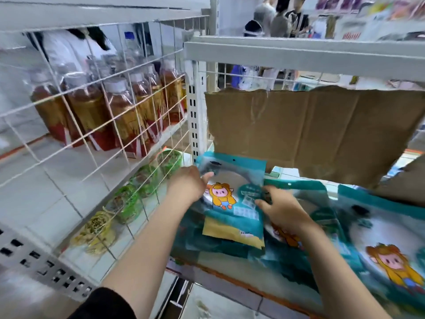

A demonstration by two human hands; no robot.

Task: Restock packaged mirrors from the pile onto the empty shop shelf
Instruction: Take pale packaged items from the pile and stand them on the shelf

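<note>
We take the brown cardboard sheet [310, 132] at the back of the shelf [220, 280] as our mark. Just below its lower left corner we see one packaged mirror [232, 203], a teal bag with a yellow cartoon figure on the front, its top edge toward the cardboard. The left hand [188, 183] holds the left edge of this bag, with the thumb lying on the front. The right hand [282, 210] holds the right edge, with the fingers curled around it. Under the held bag, also below the left part of the cardboard, more teal bags [218, 247] lie on the shelf. Below the right part of the cardboard lies the pile [386, 238] of the same mirror bags, overlapping each other; it is blurred, so we cannot count them. Left of the cardboard stands a white wire grid [92, 111], and behind it we see bottles [124, 111] with white caps and, lower, green packs [128, 199]. Above the cardboard runs a white shelf board [299, 51], and beyond it some people stand, blurred.
</note>
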